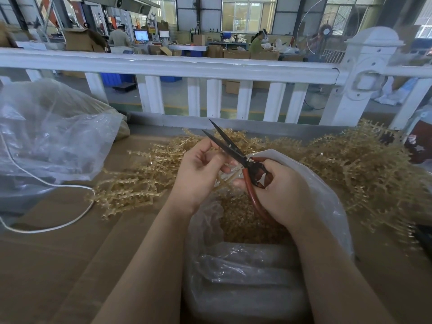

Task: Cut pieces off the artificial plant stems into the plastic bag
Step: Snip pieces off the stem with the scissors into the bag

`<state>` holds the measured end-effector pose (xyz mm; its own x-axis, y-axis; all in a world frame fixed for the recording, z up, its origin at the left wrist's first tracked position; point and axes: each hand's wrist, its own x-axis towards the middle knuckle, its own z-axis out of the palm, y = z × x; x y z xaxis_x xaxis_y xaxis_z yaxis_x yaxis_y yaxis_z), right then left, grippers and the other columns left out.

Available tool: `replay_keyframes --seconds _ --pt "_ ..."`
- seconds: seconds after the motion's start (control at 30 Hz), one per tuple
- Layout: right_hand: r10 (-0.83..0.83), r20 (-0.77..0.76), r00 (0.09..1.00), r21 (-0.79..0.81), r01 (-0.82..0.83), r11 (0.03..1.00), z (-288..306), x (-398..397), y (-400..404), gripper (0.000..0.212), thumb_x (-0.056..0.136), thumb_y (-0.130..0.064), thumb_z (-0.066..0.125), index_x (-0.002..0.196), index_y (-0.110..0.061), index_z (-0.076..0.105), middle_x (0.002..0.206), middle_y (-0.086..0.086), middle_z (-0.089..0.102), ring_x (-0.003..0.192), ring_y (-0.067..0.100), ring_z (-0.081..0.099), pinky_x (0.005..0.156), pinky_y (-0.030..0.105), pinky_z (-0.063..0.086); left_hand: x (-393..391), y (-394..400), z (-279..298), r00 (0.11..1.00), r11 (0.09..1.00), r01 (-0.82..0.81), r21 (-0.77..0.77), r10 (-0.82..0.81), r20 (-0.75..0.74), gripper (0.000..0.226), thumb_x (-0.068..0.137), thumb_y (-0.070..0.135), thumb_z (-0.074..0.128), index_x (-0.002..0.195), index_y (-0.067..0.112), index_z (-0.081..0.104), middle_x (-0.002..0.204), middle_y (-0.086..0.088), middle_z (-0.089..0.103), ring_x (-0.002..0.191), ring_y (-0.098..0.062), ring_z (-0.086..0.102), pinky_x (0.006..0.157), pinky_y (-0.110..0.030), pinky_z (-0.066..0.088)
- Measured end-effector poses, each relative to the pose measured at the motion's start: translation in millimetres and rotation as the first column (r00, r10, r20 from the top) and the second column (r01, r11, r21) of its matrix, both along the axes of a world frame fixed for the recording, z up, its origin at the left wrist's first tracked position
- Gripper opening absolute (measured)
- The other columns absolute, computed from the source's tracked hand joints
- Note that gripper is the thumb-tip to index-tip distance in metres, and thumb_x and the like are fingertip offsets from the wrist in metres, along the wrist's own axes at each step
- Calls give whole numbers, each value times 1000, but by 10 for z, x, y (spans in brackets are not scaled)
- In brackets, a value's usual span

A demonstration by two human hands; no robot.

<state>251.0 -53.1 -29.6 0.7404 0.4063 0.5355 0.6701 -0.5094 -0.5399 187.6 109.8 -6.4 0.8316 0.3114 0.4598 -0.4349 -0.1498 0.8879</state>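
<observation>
We held the scissors (pixel 236 153) in our right hand (pixel 278 190), fingers curled through and around the red-brown handle loops, with the dark blades parted and pointing up and away to the left. Our left hand (pixel 198 174) sat just beside the blades, its fingertips (pixel 225 169) pinching a thin, pale gold artificial plant stem (pixel 228 180) that ran down and to the left from the scissors' pivot toward our left wrist. The stem's long axis lay roughly across the blades, and the pinch was closer to the pivot than to the tips, so we judged the next cut would need the stem fed up into the open blades, or the scissors drawn back over it. Whether the stem already sat between the blades we could not tell; the hands hid that spot.

Both hands hovered directly above the mouth of the clear plastic bag (pixel 327 202), which already held a heap of cut gold pieces (pixel 243 220), so a snipped bit should drop straight in. Uncut stems (pixel 364 164) lay piled on the cardboard surface (pixel 58 253) beyond and to either side of the bag, within reach of the left hand.
</observation>
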Motion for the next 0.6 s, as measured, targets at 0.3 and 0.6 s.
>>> replay_keyframes --seconds 0.3,0.6 --pt "-23 6 1000 13 23 1000 -12 16 26 73 66 -88 50 101 -29 75 90 -21 71 80 -3 62 70 0 40 26 59 -38 1000 999 -12 -49 11 -27 13 97 -3 51 101 -6 63 74 1 70 59 -10 60 61 -18 49" --pt "134 -263 955 262 -63 963 27 35 55 17 78 -51 79 81 -36 71 76 -21 70 73 -1 67 58 12 50 7 86 -22 997 997 -1 -82 -5 -80 15 99 6 54 89 14 62 72 2 71 54 -11 59 55 -20 48"
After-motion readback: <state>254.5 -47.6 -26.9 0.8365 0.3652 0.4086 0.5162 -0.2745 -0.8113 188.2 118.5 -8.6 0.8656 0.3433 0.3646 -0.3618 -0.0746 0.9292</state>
